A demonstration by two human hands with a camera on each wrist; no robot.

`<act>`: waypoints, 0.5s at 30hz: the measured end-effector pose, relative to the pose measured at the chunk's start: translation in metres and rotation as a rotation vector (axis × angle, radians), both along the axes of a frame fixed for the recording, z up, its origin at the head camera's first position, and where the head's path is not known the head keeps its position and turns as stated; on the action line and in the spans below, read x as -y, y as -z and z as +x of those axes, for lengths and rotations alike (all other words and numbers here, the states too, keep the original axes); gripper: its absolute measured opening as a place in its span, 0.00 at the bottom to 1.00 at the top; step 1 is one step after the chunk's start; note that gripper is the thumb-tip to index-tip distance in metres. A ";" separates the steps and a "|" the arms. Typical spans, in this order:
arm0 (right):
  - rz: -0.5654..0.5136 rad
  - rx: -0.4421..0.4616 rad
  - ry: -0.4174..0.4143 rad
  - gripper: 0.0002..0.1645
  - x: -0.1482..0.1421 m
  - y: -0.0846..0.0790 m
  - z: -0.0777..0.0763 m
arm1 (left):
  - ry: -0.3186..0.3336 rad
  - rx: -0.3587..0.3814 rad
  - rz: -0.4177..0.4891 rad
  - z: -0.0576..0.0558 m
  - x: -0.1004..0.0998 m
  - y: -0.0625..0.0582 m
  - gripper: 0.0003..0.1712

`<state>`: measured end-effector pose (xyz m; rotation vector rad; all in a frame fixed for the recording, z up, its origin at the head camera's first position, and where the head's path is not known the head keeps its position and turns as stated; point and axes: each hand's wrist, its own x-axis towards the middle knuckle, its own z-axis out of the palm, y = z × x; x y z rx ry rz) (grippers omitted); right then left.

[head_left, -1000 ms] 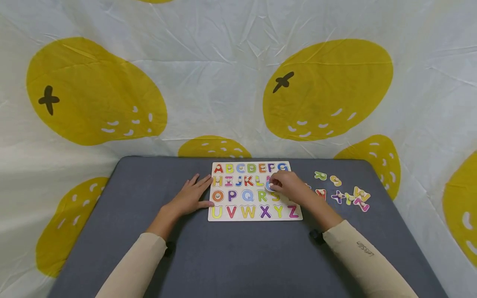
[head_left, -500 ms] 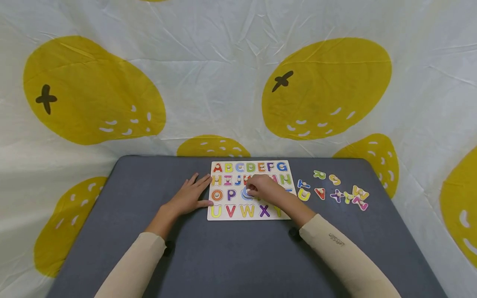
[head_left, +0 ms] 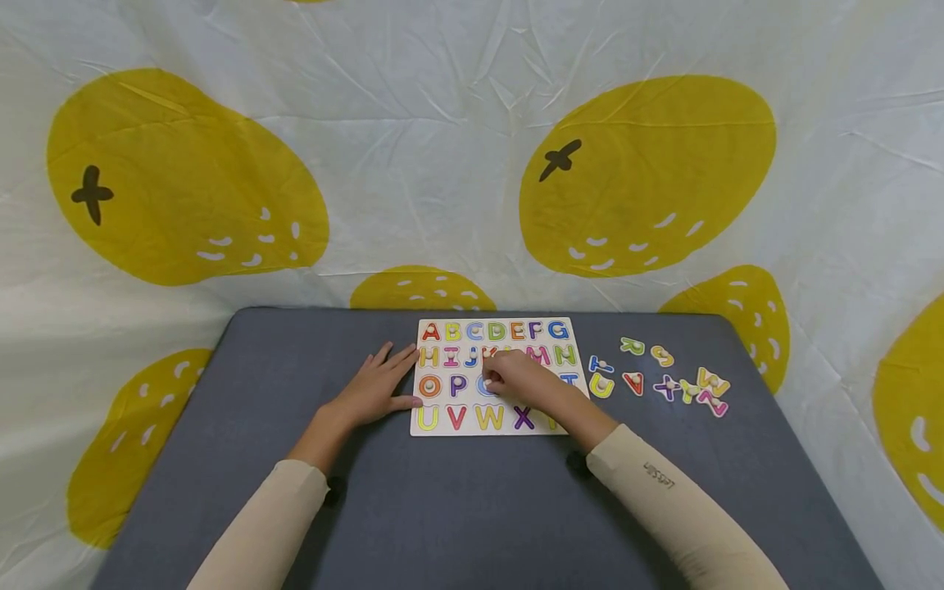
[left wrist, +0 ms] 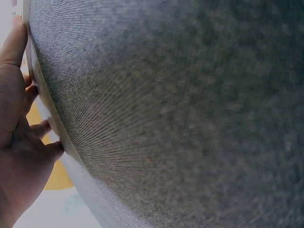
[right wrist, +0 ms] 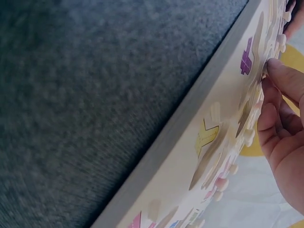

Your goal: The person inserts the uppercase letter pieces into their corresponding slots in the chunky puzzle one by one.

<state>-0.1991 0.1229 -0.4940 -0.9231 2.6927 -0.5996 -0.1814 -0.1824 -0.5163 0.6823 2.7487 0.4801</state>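
Observation:
A wooden alphabet puzzle board (head_left: pixel 509 430) lies on the grey table, with knobbed letters in its upper rows. My left hand (head_left: pixel 374 389) rests beside its left edge, fingers spread and touching the side, as the left wrist view also shows. Over the Q spot in the third row, my right hand (head_left: pixel 519 378) pinches the blue letter Q piece (head_left: pixel 485 388), mostly hidden under the fingers. In the right wrist view, thumb and fingertips of the right hand (right wrist: pixel 285 123) meet low at the board's surface. The bottom row, U to Z, shows recesses without knobs.
Loose letter pieces lie right of the board: T (head_left: pixel 601 364) and U (head_left: pixel 601 385) near its edge, then R (head_left: pixel 632 347), V (head_left: pixel 633 383), S (head_left: pixel 662 356) and X (head_left: pixel 667 388). Y (head_left: pixel 689 391), W (head_left: pixel 713 381) and Z (head_left: pixel 712 402) bunch together at far right.
My right hand has moved left across the board with the Q piece, from near M to the Q spot, then lowered slightly there. The left hand has stayed in place.

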 end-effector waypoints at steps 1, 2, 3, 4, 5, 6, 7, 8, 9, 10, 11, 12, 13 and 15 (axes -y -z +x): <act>-0.001 0.003 0.001 0.05 0.000 0.000 0.000 | 0.000 0.000 0.001 0.000 0.000 0.000 0.56; -0.002 0.009 0.003 0.04 0.000 0.001 0.000 | 0.001 -0.001 0.003 0.001 -0.001 -0.001 0.56; -0.004 0.013 0.004 0.04 0.000 0.001 0.000 | 0.002 -0.004 0.003 0.001 -0.001 -0.001 0.55; -0.005 0.018 0.006 0.03 -0.001 0.002 0.000 | 0.002 -0.005 0.006 0.001 -0.001 -0.002 0.55; -0.007 0.022 0.008 0.03 -0.001 0.003 0.000 | 0.003 -0.005 0.009 0.001 -0.001 -0.002 0.55; -0.010 0.029 0.013 0.02 -0.001 0.003 0.000 | 0.003 -0.004 0.015 0.001 -0.002 -0.002 0.55; -0.013 0.033 0.017 0.03 -0.001 0.003 0.000 | 0.003 -0.006 0.014 0.001 -0.002 -0.002 0.55; -0.017 0.038 0.019 0.05 -0.002 0.003 0.001 | 0.003 -0.006 0.015 0.001 -0.001 -0.002 0.55; -0.019 0.040 0.021 0.06 -0.003 0.003 0.001 | 0.003 -0.004 0.014 0.001 -0.001 -0.002 0.55; -0.023 0.044 0.024 0.08 -0.004 0.003 0.002 | 0.003 -0.002 0.015 0.001 -0.001 -0.002 0.55; -0.030 0.049 0.029 0.10 -0.006 0.002 0.003 | 0.003 0.001 0.013 0.001 -0.001 -0.002 0.55; -0.036 0.051 0.033 0.11 -0.009 0.002 0.003 | 0.002 0.003 0.012 0.001 -0.001 -0.002 0.55; -0.041 0.050 0.038 0.12 -0.012 0.001 0.004 | 0.002 0.005 0.009 0.001 -0.001 -0.003 0.55; -0.051 0.037 0.050 0.13 -0.020 -0.001 0.005 | -0.001 0.011 0.011 0.001 -0.001 -0.004 0.55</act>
